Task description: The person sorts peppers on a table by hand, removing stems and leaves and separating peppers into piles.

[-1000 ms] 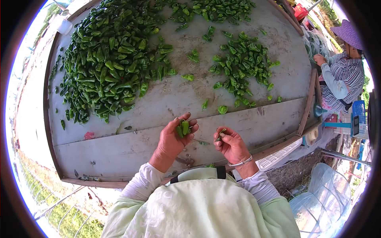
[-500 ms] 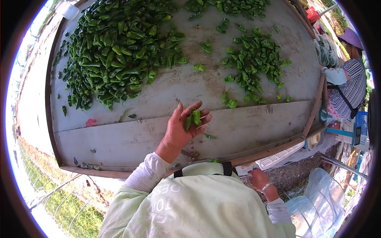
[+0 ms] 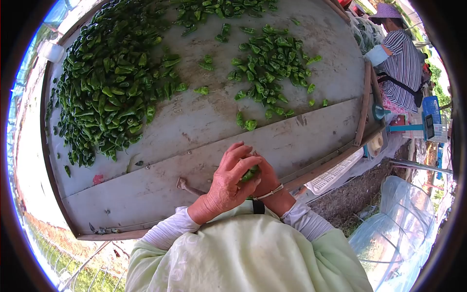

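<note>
Close to my body at the table's front edge, my left hand (image 3: 227,180) curls over green peppers (image 3: 249,174), which show only in part between its fingers. My right hand (image 3: 267,179) meets it from the right; its fingers are mostly hidden behind the left hand, so its grip does not show. Beyond my hands, a large heap of green peppers (image 3: 107,82) covers the left of the grey table (image 3: 204,121). A smaller group of peppers (image 3: 272,63) lies to the right, with a few loose ones around it.
A wooden rim (image 3: 364,104) borders the table. At the right, a person in a purple hat and striped top (image 3: 401,63) stands beyond it. A white crate (image 3: 335,173), a blue basket (image 3: 431,108) and clear plastic sheeting (image 3: 394,219) are nearby. A white container (image 3: 50,51) stands at the far left.
My right hand has come up from beside my body to meet my left. My left hand has turned over and closed round the peppers. The table appears shifted left in view.
</note>
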A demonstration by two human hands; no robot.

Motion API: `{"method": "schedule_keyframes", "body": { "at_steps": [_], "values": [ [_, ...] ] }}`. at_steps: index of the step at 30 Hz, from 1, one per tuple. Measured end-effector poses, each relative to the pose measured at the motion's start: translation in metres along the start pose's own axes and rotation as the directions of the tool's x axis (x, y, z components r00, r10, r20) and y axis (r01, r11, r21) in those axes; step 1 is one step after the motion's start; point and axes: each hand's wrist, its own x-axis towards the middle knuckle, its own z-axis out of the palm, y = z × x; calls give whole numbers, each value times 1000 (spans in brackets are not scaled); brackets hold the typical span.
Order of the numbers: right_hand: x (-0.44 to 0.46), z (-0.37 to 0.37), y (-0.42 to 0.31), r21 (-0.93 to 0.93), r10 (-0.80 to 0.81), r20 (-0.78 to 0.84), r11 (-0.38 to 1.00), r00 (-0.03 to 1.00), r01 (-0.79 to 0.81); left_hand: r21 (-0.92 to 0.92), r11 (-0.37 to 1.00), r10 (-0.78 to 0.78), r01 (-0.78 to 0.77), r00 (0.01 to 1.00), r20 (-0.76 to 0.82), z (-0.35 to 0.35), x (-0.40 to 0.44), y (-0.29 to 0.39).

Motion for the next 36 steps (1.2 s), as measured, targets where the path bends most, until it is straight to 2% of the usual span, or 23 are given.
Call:
{"method": "schedule_keyframes", "body": {
  "at_steps": [2, 4, 6, 8, 10, 11, 12, 13, 14, 15, 16, 17, 18, 19, 20, 21, 22, 23, 24, 26, 27, 31, 36],
  "values": [
    [-21, -19, -21, 230, 105, 110, 965, 988, -128, -70, 997, -29, 25, 998, -49, -3, -2, 1],
    [-56, -45, -43, 218, 48, 101, 974, 994, -69, -266, 921, -293, 283, 956, 3, -16, -4, -5],
    [-100, -69, -68, 124, -119, -65, 984, 991, 126, -263, 899, -375, 351, 926, -47, -24, -16, -25],
    [-142, -109, -95, -31, -311, -268, 949, 912, 314, -265, 851, -497, 453, 858, -128, -30, -36, -51],
    [-176, -159, -128, 23, -365, -421, 911, 830, 412, -236, 828, -553, 509, 812, -188, -43, -48, -61],
    [-195, -171, -143, -149, -433, -517, 895, 738, 421, -245, 797, -599, 552, 775, -201, -46, -53, -65],
    [-205, -176, -156, -433, -499, -719, 866, 484, 249, -256, 825, -558, 503, 796, -234, -46, -59, -74],
    [-208, -184, -172, -623, -611, -773, 782, 173, -17, -246, 827, -559, 506, 787, -262, -49, -62, -75],
    [-199, -197, -187, -627, -612, -765, 779, 199, -19, -235, 829, -557, 507, 779, -286, -50, -62, -76],
    [-191, -203, -196, -879, -840, -469, 474, 273, -50, -226, 831, -556, 509, 773, -305, -51, -63, -77],
    [-183, -211, -205, -995, -946, -104, 96, 307, -42, -223, 829, -559, 513, 766, -318, -51, -65, -77],
    [-158, -129, -193, -949, -840, -234, 307, 489, 75, -245, 814, -581, 528, 750, -315, -50, -67, -77],
    [-132, -41, -181, -843, -684, -349, 528, 641, 104, -264, 800, -600, 539, 737, -311, -50, -67, -78],
    [-115, -2, -171, -794, -588, -145, 548, 796, 261, -256, 804, -595, 537, 735, -325, -50, -67, -80],
    [-97, 38, -160, -691, -449, 71, 622, 891, 368, -230, 822, -569, 521, 752, -332, -49, -69, -80],
    [-85, 79, -149, -594, -283, 317, 685, 905, 422, -204, 838, -545, 506, 769, -333, -47, -70, -79],
    [-75, 117, -140, -487, -127, 548, 755, 827, 439, -196, 839, -544, 508, 770, -333, -46, -72, -76],
    [-68, 148, -134, -379, 20, 721, 849, 693, 369, -209, 810, -586, 547, 751, -305, -45, -72, -73],
    [-53, 180, -137, -398, 238, 861, 866, 450, 302, -210, 788, -615, 578, 740, -273, -49, -69, -72],
    [-41, 243, -142, -445, 425, 895, 876, 137, 185, -188, 809, -588, 557, 760, -278, -49, -72, -74],
    [-46, 260, -146, -426, 418, 905, 879, 85, 216, -210, 805, -593, 554, 746, -302, -50, -75, -74],
    [-66, 267, -147, -263, 236, 964, 904, 119, 337, -332, 780, -624, 530, 703, -342, -50, -89, -80],
    [-62, 259, -142, -248, 216, 968, 897, 128, 367, -413, 756, -647, 508, 676, -353, -43, -98, -85]
  ]
}}
